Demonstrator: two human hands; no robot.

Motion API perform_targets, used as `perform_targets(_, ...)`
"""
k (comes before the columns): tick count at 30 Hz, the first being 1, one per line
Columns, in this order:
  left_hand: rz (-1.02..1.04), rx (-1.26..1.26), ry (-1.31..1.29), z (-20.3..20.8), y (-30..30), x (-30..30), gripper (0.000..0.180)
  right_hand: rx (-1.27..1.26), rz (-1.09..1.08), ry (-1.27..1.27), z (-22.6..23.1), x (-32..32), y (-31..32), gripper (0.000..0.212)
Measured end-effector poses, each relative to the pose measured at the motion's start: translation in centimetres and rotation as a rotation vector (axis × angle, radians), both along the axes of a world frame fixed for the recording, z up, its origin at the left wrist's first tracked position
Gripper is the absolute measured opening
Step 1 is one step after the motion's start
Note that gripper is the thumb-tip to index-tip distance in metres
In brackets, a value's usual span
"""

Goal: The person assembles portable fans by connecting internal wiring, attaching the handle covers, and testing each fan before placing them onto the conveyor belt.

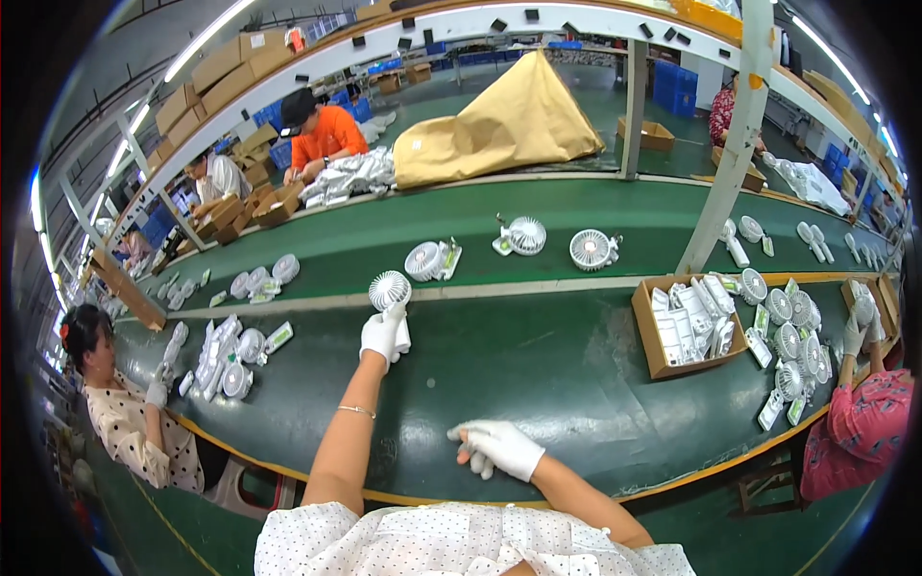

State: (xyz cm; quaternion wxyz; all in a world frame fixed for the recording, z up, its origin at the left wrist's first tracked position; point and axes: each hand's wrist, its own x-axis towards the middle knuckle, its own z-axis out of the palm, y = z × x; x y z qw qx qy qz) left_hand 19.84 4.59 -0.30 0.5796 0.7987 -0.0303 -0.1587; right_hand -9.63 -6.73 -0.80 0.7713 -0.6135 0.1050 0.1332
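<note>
Left hand [382,334], white-gloved, has got a round-headed white plastic handheld fan [389,289] gripped out front. White-gloved right hand [499,448] is loosely half-curled over the glossy green counter [547,360], brown cardboard box [653,336] up ahead to its right.

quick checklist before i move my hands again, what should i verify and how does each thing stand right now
1. Left hand has a grip on the white fan: ok, it is held at the handle.
2. Right hand free: ok, the fingers are loosely curled and nothing shows in them.
3. Gloves cover all fingers: not ok, skin seems to show at the right hand's fingertips.
4. White fan apart from the nearest belt fan: cannot tell, they look very close from this view.
5. Parts box open on the right: ok, white parts show inside.
6. White fan's handle sound: cannot tell, the glove hides part of it.
</note>
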Motion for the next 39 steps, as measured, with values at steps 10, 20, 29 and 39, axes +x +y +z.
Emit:
perform_targets(10,0.269,0.395,-0.713,-0.2,-7.1,13.3,0.071,0.014,0.012,-0.007,-1.0,0.1,-0.8,0.036)
perform_targets(20,-0.56,0.603,-0.664,1.8,-15.5,8.6,0.094,-0.015,0.036,0.063,0.3,0.1,-1.1,0.033)
perform_targets(29,-0.568,-0.713,0.4,1.7,-8.8,1.7,0.055,-0.095,-0.322,-0.253,-0.2,0.0,-1.2,0.039)
perform_targets(39,-0.437,-0.972,0.704,0.0,0.0,-16.7,0.065,-1.097,-0.585,-0.622,0.6,0.5,0.3,0.078)
